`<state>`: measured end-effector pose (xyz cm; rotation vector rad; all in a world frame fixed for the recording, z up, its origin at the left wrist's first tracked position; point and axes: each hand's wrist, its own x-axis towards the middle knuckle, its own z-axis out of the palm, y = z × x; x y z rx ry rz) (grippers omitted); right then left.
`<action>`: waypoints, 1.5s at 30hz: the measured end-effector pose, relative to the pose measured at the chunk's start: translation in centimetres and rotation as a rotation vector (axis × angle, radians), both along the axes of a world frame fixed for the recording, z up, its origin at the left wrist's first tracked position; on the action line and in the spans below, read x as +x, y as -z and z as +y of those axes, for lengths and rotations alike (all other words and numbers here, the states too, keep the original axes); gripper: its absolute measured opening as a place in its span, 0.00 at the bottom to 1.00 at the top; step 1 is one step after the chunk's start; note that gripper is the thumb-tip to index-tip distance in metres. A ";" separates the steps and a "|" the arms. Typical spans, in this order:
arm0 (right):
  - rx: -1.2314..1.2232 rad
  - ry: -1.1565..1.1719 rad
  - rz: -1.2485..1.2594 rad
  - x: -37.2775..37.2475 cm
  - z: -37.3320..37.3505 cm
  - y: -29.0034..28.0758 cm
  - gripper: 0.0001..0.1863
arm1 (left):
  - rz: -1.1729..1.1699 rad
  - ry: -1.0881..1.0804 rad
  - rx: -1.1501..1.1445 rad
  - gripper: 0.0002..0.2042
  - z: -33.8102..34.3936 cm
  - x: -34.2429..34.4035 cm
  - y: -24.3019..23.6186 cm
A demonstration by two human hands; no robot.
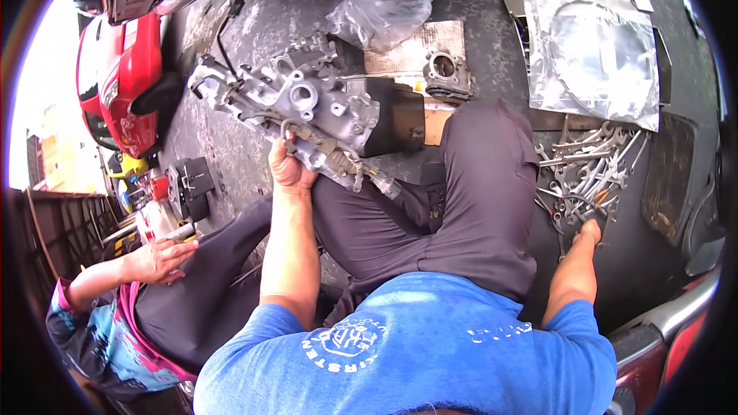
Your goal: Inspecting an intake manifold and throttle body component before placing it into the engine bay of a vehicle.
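A grey cast-metal engine part (301,96), with bolt holes, a round port and a dirty ribbed section, leans across the floor just ahead of my left knee. My left hand (290,169) grips its near edge, thumb up against the casting. Off to the right, my right hand (589,232) reaches down to the near end of a heap of wrenches (592,169). Beside its fingertips lies a tool with an orange part (601,197). The fingers of that hand are mostly hidden, so any hold is unclear.
Beyond my knees are a throttle-body-like part (447,73), cardboard (400,50) and a clear plastic bag (380,11). A plastic-wrapped panel (592,54) lies far right. Another person's hand (163,260) rests on their leg at left. Red car (127,81) behind; vehicle bumper (669,323) near right.
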<state>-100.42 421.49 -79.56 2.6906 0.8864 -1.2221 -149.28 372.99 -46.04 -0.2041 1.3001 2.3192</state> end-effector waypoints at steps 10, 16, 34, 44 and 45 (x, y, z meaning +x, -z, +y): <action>0.279 0.111 -0.012 1.0 1.1 1.4 0.21 | -0.040 -0.104 -0.143 0.12 -0.5 -0.5 1.0; 0.528 -0.348 -0.392 -5.7 -0.6 -2.6 0.27 | -0.010 0.045 -0.090 0.17 -2.4 -1.5 -0.1; 0.156 -1.325 -0.032 -13.9 2.2 -7.3 0.25 | -0.031 0.097 -0.069 0.20 -1.6 -1.8 0.1; 0.261 -0.796 0.057 -12.1 0.6 -4.4 0.16 | 0.033 0.017 -0.114 0.30 -5.0 -3.0 1.2; 0.280 -0.774 0.092 -12.4 0.6 -4.4 0.16 | 0.034 0.025 -0.110 0.29 -5.6 -3.3 1.2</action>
